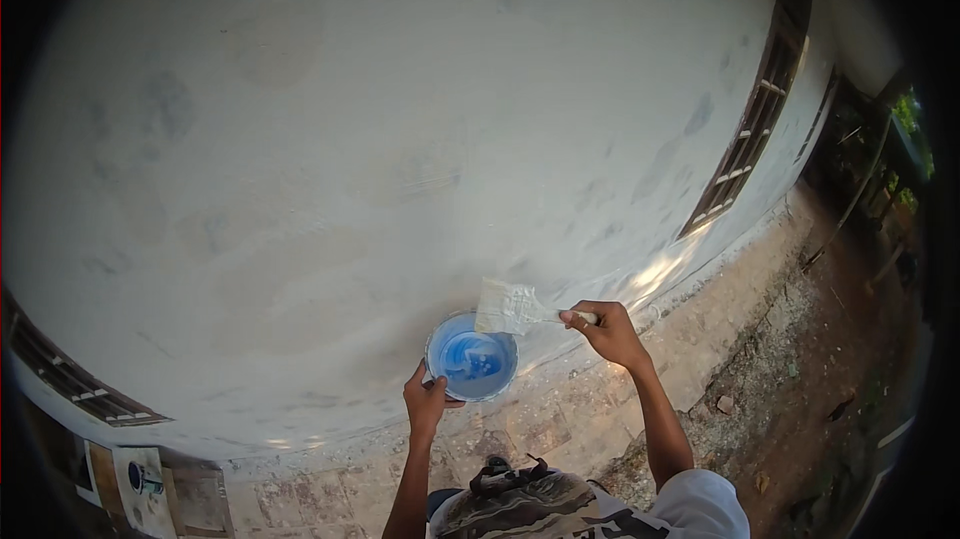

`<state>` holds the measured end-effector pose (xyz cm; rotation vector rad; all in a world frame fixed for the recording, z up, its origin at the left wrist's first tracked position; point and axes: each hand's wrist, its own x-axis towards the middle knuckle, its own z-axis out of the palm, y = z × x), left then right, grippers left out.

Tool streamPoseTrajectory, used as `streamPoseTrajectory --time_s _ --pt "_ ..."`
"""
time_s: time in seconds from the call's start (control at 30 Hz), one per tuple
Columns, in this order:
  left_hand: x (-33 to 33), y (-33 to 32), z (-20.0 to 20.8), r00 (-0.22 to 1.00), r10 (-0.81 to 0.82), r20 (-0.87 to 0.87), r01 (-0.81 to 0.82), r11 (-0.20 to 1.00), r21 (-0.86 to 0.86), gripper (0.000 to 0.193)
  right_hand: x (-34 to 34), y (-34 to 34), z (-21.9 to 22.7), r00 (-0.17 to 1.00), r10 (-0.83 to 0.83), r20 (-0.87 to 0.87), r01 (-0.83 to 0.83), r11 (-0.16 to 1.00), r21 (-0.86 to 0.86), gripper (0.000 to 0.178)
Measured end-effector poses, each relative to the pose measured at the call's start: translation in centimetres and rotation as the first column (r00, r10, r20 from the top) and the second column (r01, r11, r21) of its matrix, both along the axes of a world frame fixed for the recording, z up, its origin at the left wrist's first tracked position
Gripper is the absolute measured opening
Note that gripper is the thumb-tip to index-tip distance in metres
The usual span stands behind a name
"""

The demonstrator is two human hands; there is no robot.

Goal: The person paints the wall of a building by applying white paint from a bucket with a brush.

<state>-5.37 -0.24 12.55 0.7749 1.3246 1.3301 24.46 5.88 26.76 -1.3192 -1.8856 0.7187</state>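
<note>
In my left hand (426, 402) is a round blue bucket (470, 389), its fingers wrapped round the near left side of the rim. White paint coats the bucket's inner wall, and blue shows through at the bottom. My right hand (604, 332) grips the handle of a wide paintbrush (508, 307). The brush head, covered in white paint, is over the bucket's far right rim; whether it touches the rim I cannot tell. In front of me rises a pale wall (350, 139) with grey smudges and patches.
A dark barred window (745, 139) is set in the wall at right, another barred window (80, 369) at lower left. Worn paving (540, 429) runs along the wall's foot, with dirt and rubble (760, 369) to the right. A pale board-like surface (145, 489) stands at lower left.
</note>
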Motion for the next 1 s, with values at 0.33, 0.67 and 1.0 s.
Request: streamPoseTrajectory --time_s 0.33,0.67,1.0 --pt "2.6 -0.9 -0.6 1.000 0.010 -0.008 -0.010 1.000 -0.027 0.060 -3.7 8.1 5.4 0.997 0.022 0.072 -0.051 0.904 0.425 0.025" --pt "1.3 -4.6 -1.3 0.990 0.140 0.029 -0.140 0.990 0.002 0.058 -0.6 15.5 6.2 0.997 -0.031 -0.066 0.057 0.897 0.439 0.030" --pt "-0.5 -5.9 -2.0 0.971 0.239 -0.018 -0.239 0.971 -0.009 0.059 -8.2 11.9 8.9 0.981 0.179 0.069 -0.189 0.831 0.523 0.023"
